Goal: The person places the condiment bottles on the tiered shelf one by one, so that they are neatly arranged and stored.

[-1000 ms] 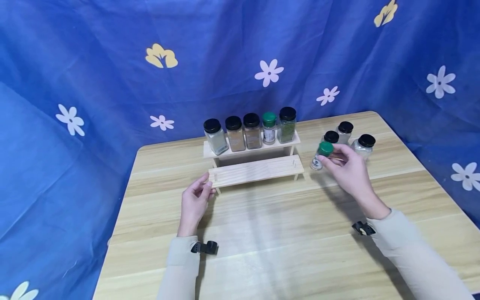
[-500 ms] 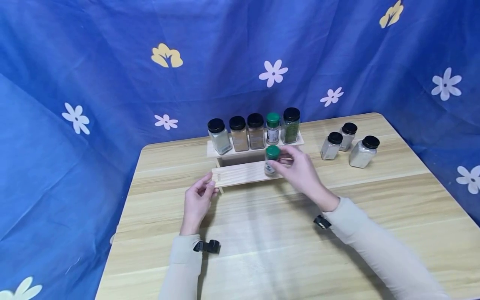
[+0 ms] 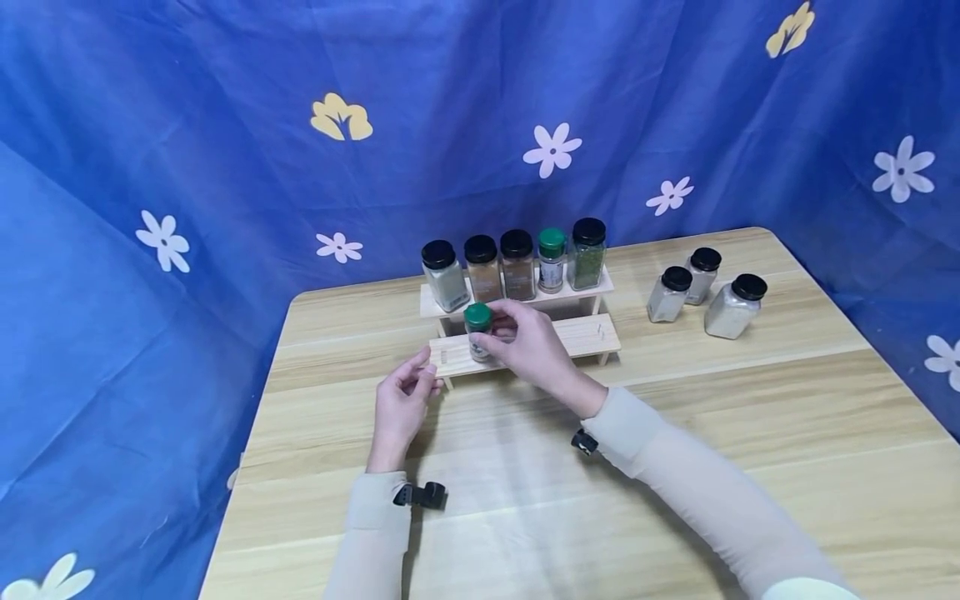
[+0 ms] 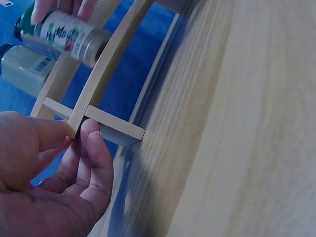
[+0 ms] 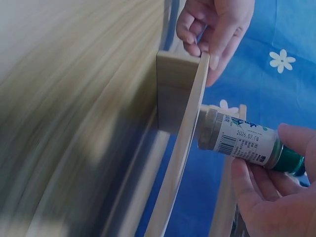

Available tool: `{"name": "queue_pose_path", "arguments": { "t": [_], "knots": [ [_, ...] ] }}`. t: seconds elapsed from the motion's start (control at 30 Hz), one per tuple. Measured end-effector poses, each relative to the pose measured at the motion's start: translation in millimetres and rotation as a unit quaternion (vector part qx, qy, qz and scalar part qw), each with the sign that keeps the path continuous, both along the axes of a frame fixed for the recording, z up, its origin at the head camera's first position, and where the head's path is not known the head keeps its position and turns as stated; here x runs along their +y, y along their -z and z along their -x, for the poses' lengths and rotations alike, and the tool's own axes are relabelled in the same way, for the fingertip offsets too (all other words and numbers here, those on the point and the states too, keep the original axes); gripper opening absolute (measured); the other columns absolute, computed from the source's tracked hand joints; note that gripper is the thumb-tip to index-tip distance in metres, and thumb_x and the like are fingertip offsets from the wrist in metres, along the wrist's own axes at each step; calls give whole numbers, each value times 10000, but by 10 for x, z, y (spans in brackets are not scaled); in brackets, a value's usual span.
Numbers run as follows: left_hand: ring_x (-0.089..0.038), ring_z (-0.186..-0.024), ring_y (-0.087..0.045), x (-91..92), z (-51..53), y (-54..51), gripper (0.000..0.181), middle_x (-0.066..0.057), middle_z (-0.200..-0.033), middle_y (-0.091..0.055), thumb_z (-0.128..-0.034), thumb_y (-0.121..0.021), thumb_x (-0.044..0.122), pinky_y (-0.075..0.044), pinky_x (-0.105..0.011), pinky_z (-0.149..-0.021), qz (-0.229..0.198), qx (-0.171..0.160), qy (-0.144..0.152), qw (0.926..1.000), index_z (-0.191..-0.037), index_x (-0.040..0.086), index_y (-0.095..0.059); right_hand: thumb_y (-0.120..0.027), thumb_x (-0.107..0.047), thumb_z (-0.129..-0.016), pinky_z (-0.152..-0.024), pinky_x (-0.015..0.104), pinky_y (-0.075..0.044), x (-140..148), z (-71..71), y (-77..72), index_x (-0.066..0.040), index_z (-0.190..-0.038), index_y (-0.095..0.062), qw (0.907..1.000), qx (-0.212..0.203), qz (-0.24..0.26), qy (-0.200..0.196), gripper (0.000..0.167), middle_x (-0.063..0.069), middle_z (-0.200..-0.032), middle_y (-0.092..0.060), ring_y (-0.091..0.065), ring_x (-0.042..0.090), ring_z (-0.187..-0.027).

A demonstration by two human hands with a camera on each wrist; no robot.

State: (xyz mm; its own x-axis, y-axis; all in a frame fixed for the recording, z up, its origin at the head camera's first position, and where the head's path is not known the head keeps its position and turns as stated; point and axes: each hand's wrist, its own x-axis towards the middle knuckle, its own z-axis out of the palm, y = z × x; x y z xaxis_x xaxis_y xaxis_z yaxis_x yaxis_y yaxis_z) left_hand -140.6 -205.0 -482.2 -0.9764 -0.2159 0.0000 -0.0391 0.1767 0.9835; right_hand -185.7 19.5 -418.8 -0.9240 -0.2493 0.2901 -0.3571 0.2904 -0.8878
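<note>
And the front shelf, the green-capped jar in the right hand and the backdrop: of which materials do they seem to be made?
Front shelf: pale, matte wood, apparently unpainted; faint grain lines show.
Green-capped jar: probably smooth, clear glass, as its see-through lower end shines, though plastic is possible; the glossy cap looks plastic.
Backdrop: probably fabric, matte, hanging in soft folds.

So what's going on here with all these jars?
A person's right hand is holding a green-capped jar over the left part of a wooden rack's lower tier; I can't tell if it's touching down. The left hand pinches that tier's left end. Five jars stand along the upper tier, and three black-capped jars sit on the table to the right.
</note>
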Motion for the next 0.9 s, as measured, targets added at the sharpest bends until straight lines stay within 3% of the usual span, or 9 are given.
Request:
{"name": "queue_pose_path", "arguments": {
  "t": [0.23,0.53,0.77,0.9],
  "knots": [
    [-42,-767,-741,19,25,25,354,-232,-999,-743,-1034,-651,51,-675,-174,-753,-44,49,34,10000,-1387,35,-667,-863,-149,-886,-906,231,-672,-167,27,14,-20,-1211,-702,9994,313,-135,-104,385,138,-1153,-761,-785,228,-1003],
    [-39,-761,-737,28,36,40,358,-226,-988,-745,-1030,-656,48,-675,-175,-741,-34,71,30,10000,-1388,41,-668,-862,-112,-878,-892,238,-677,-230,38,44,15,-1199,-690,9991,362,-52,-229,385,172,-1146,-756,-791,256,-998],
    [-59,-780,-747,12,13,40,363,-204,-1005,-758,-1034,-660,74,-676,-178,-746,63,12,0,10000,-1396,50,-663,-872,-166,-880,-954,354,-681,-179,34,72,-11,-1239,-696,9995,123,41,-290,429,158,-1206,-747,-769,289,-1073],
    [-58,-780,-746,9,12,30,363,-210,-1010,-759,-1035,-663,83,-673,-169,-745,46,-31,-21,10000,-1397,58,-664,-877,-210,-879,-990,360,-667,-44,28,72,-23,-1270,-696,9995,-98,228,-192,470,142,-1255,-740,-756,302,-1118]
  ]
}}
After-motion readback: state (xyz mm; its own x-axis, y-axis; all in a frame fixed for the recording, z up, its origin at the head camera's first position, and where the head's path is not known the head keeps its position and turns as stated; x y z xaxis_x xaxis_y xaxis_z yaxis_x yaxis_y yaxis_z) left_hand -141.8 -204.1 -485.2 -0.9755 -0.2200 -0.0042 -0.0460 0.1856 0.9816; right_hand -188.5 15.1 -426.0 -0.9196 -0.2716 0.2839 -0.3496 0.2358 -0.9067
